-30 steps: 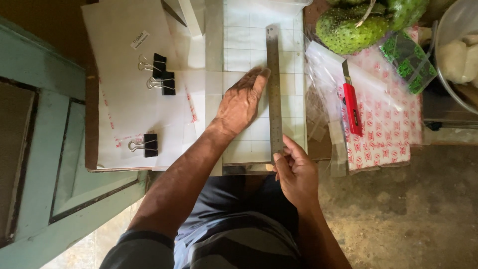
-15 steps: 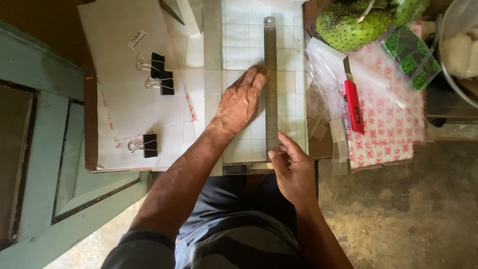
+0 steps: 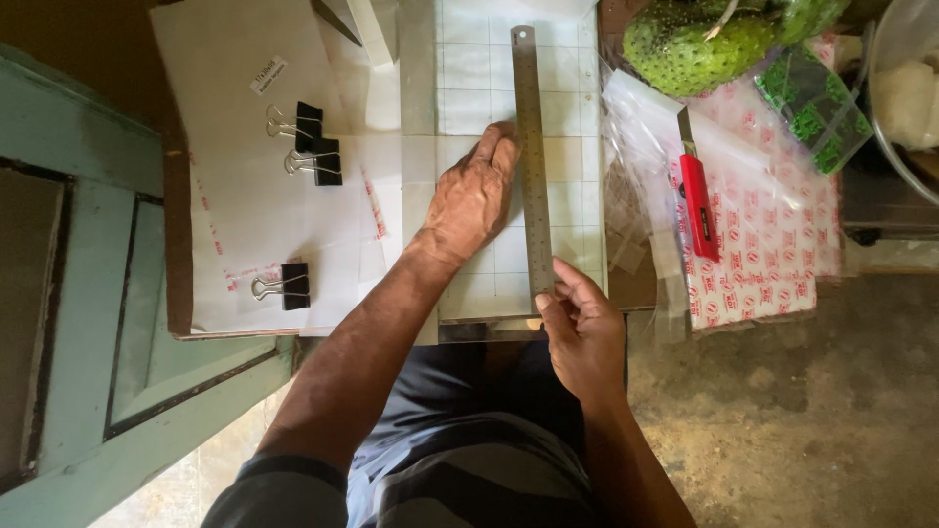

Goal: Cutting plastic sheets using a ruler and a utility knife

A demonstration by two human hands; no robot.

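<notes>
The left hand (image 3: 472, 200) is lying flat on the gridded mat (image 3: 567, 147), palm down, its fingers (image 3: 497, 149) stretched out and closing on nothing, their tips pressing just beside the left edge of the steel ruler (image 3: 531, 147). The right hand (image 3: 585, 332) is pinching the ruler's near end, fingers (image 3: 570, 281) nearly closed around it at the front edge of the desk (image 3: 177, 244). The ruler is lying lengthwise along the mat, running away from the person and resting on a clear sheet (image 3: 391, 210) spread over the grid. A red knife (image 3: 696, 200) is lying well to the right on printed plastic bags (image 3: 763, 244), untouched by either hand; three black clips (image 3: 308, 147) are sitting to the left on the white sheets, and a green spiky fruit (image 3: 690, 49) is at the top right. As I judge it, the likeliest slip is the ruler pivoting: it is being held only at its near end and nudged at mid-length, so the far end is free to swing off the grid line. The clear sheet is looking slick, too, and could be creeping under the ruler if the left hand presses unevenly.
</notes>
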